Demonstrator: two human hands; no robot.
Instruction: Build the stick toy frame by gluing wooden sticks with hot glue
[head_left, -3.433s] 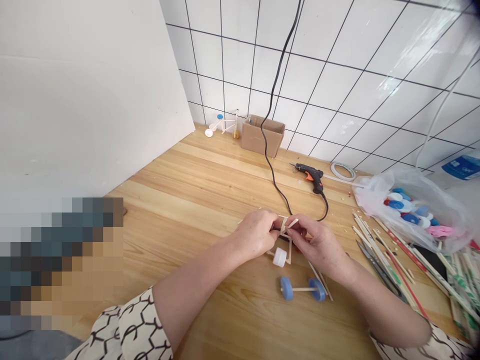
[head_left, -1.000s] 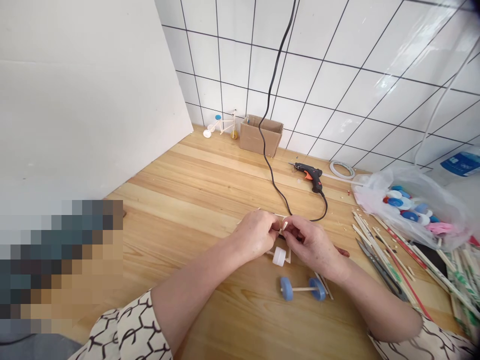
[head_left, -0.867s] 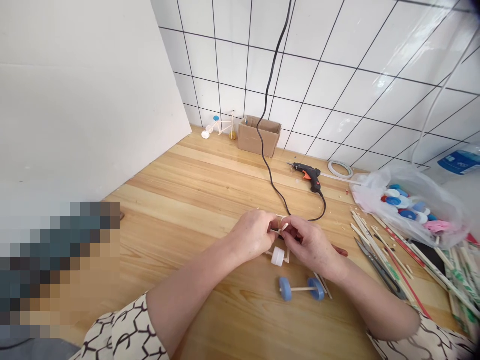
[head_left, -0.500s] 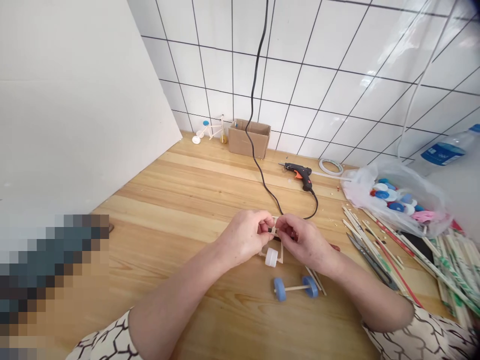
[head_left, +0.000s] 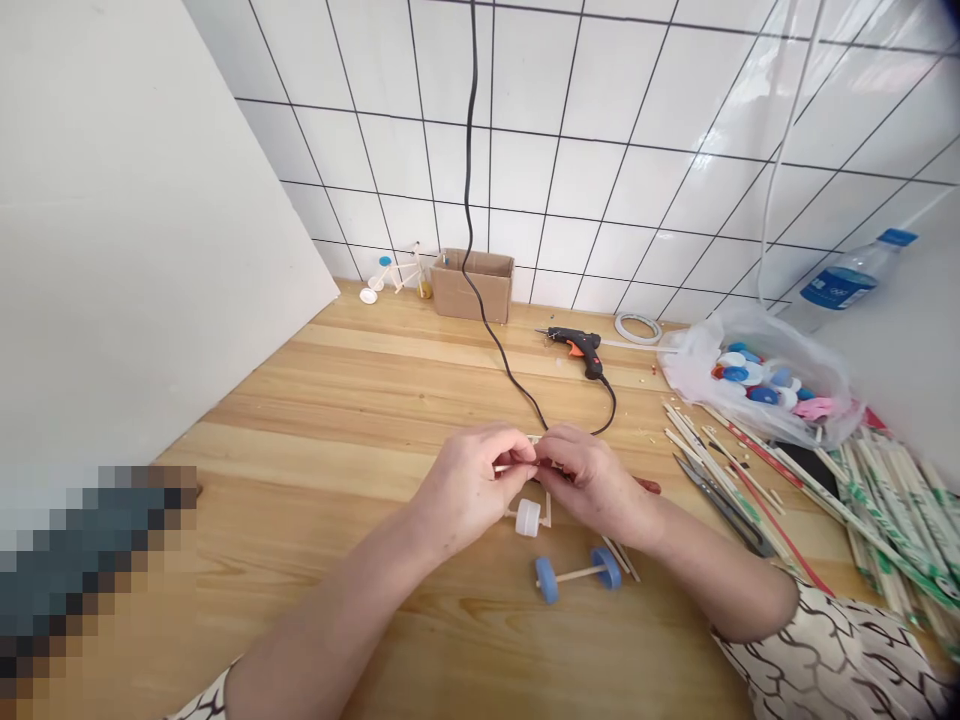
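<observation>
My left hand (head_left: 469,490) and my right hand (head_left: 589,480) meet above the wooden table, both pinching a small frame of wooden sticks (head_left: 547,510). Their fingers hide the joint they hold. A white bottle-cap wheel (head_left: 528,518) hangs on the frame just below my hands. Nearer me, a wooden axle with two blue bottle-cap wheels (head_left: 577,573) lies on the table, apart from my hands. A few loose sticks (head_left: 621,558) lie beside it, under my right wrist.
A hot glue gun (head_left: 574,348) with a black cord lies beyond my hands, near a tape roll (head_left: 637,328). To the right are a plastic bag of bottle caps (head_left: 757,380), scissors (head_left: 724,518) and piled chopsticks (head_left: 892,520). A cardboard box (head_left: 471,285) and stick-built wheeled model (head_left: 397,272) stand against the tiled wall.
The whole view has drifted, with the table items shifting left and up. My hands stay together on the stick frame, and my fingers have shifted slightly at the joint.
</observation>
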